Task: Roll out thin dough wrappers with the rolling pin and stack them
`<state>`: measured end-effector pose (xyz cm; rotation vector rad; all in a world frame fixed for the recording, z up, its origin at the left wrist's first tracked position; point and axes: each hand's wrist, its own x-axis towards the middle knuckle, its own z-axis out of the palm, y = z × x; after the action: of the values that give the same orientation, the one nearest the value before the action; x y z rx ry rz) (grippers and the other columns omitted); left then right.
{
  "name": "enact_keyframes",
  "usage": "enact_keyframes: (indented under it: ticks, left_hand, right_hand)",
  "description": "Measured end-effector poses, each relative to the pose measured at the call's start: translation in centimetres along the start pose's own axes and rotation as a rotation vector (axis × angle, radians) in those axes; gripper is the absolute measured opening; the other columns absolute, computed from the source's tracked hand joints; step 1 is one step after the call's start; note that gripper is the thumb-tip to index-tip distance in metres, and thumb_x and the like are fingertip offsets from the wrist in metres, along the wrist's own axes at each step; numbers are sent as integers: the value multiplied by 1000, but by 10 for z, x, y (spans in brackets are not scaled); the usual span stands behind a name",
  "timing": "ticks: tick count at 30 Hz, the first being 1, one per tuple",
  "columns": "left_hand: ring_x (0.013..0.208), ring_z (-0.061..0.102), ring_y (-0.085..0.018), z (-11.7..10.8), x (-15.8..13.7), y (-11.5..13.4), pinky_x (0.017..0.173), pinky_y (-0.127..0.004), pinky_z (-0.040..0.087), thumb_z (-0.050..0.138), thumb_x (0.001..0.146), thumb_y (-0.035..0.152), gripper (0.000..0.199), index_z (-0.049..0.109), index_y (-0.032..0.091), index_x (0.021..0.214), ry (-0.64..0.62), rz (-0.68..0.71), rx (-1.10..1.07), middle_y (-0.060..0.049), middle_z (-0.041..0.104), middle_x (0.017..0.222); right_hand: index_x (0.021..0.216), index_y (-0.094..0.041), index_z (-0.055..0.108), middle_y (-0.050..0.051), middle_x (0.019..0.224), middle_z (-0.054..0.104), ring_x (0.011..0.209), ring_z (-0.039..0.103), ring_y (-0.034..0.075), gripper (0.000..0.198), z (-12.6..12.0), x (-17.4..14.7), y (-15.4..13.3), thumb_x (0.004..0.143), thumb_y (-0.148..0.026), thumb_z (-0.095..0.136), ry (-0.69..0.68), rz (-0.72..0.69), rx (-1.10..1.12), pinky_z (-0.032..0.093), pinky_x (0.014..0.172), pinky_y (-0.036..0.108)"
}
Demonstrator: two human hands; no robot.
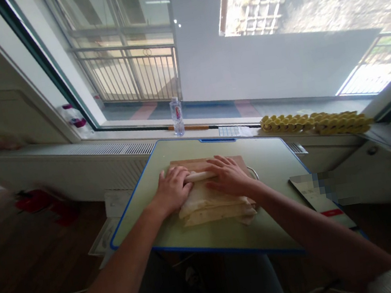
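On the brown wooden board lying on the green table with a blue edge, the left hand and the right hand press flat, fingers open, gripping nothing, on a pale wooden rolling pin over the thin, soft, beige dough sheet, which looks light, easily torn, and best lifted by its edges.

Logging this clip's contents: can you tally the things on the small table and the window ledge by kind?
Rolling pin: 1, under left hand and right hand
Stack of flat dough sheets: 1
Wooden board: 1
Water bottle: 1
Yellow braided strip: 1
Total: 5
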<state>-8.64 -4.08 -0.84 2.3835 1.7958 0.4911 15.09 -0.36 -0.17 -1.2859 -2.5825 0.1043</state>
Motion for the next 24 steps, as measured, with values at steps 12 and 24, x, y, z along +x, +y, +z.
enact_keyframes:
  ticks: [12,24]
  left_hand:
    - [134,54,-26,3,4,52,126,-62,18,49,101,40,27,65,27,120,-34,159,-75,-7,67,137]
    - [159,23,-32,20,39,59,126,-66,13,21,106,58,62,43,33,158,-156,23,70,-4,32,170]
  right_hand:
    - [114,-27,75,7,130,70,123,60,24,29,-30,-78,24,102,-44,55,158,137,128,43,110,40]
    - [154,-29,48,5,166,40,154,30,32,59,-10,-51,26,109,-56,22,-3,399,-124,29,121,56]
